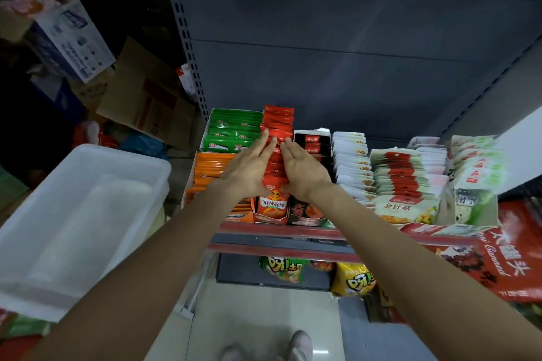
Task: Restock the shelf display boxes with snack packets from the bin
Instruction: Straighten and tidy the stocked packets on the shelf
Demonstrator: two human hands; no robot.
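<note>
Glossy red foil snack packets (277, 129) stand packed upright in a red cardboard display box (270, 214) on the shelf; a translucent white plastic bin (44, 231) sits left.

Centre of frame: left hand (249, 168) and right hand (303, 170), fingers straight, pressed flat against either side of a row of red snack packets (277, 126) in a red display box (271, 209) on the shelf (281, 231). Left of these, green packets (233, 132) above orange packets (209, 173); right, white packets (352, 161). Lower left: translucent plastic bin (79, 214).
</note>
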